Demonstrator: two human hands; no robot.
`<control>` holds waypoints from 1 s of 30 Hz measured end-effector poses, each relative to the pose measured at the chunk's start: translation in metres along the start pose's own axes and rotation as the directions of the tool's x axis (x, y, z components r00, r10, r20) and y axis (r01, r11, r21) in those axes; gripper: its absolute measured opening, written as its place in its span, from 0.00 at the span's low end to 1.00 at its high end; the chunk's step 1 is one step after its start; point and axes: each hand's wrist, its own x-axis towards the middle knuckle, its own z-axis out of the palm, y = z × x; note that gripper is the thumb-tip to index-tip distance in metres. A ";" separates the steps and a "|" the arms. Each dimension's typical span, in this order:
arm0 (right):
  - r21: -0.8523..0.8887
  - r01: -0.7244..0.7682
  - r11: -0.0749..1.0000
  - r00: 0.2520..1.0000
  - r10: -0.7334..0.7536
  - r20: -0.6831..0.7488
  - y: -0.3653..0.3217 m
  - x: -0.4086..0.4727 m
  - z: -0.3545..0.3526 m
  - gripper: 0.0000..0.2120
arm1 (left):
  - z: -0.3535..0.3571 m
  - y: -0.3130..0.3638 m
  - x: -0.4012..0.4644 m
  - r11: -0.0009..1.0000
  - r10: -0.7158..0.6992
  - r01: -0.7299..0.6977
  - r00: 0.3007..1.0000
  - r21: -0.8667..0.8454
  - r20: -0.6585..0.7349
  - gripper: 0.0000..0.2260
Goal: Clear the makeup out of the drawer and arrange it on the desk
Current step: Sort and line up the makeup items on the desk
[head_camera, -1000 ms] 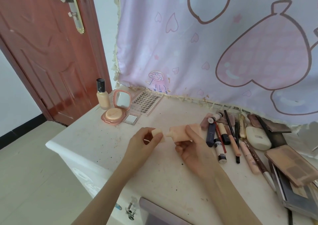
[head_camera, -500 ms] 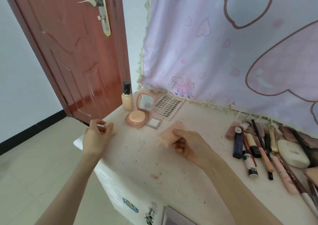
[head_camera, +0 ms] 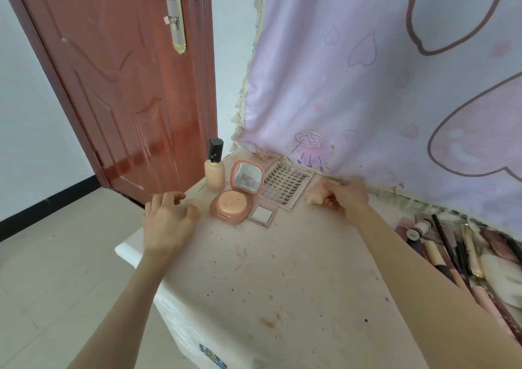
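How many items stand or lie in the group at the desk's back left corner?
4: foundation bottle leftmost, open powder compact beside it, lash tray to its right, small clear case in front. None looks hidden.

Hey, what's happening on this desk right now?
A person is laying makeup out on a white desk. Their right hand grips a peach tube beside the lash tray at the back. The left hand is near the desk's left edge, fingers loosely curled; whether it holds anything can't be told. An open compact and a foundation bottle stand at the back, and more cosmetics lie at the right.
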 end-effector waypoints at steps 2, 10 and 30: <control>-0.017 0.008 1.000 1.000 -0.008 -0.026 0.018 0.035 0.000 0.31 | -0.001 -0.004 0.000 0.999 0.036 -0.036 0.999 -0.005 0.019 0.15; -0.108 0.076 0.991 0.995 -0.082 -0.056 -0.003 -0.012 0.004 0.22 | 0.002 0.000 0.003 0.986 0.089 -0.093 0.995 0.139 0.032 0.18; 0.034 0.110 0.993 0.993 -0.111 0.031 0.006 -0.061 -0.049 0.15 | 0.080 0.114 -0.087 0.755 0.653 -0.640 0.754 -0.140 0.072 0.13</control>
